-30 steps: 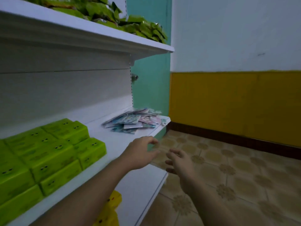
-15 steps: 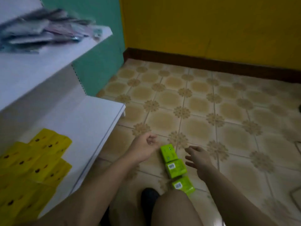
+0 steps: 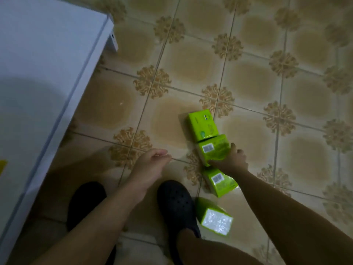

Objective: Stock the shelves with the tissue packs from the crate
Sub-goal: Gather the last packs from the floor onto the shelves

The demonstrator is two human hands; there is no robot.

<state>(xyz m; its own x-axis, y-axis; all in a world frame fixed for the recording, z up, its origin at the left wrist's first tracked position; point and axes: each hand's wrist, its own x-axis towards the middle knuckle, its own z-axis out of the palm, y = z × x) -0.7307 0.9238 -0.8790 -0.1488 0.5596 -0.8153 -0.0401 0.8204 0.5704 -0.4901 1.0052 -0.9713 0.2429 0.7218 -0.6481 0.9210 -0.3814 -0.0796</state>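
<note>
On the tiled floor (image 3: 248,54): four green tissue packs (image 3: 219,181) are lying in a loose row running from 12 o'clock down to 6 o'clock, with the nearest one sitting just at 3 o'clock of the black shoe (image 3: 177,205).
Grasp: the right hand (image 3: 232,159) is closing round the second pack (image 3: 213,148), with its thumb running along the near edge and its fingers curling over the 3 o'clock side. That pack is touching the far pack (image 3: 203,125) at its 12 o'clock.
Idle side: the left hand (image 3: 150,165) is hanging loosely curled, holding nothing, well apart at 9 o'clock of the second pack.
Handling: each pack is looking light and soft under glossy film, so it is probably yielding to a squeeze and sliding a little in the fingers. Breakage is not looking like a worry.
Where to hold: spanning the short width across both long sides is seeming safest, since pinching a film corner is risking a slip.
Destination: the white shelf (image 3: 47,64) is standing at 9 to 10 o'clock.
Out of view: the crate.
</note>
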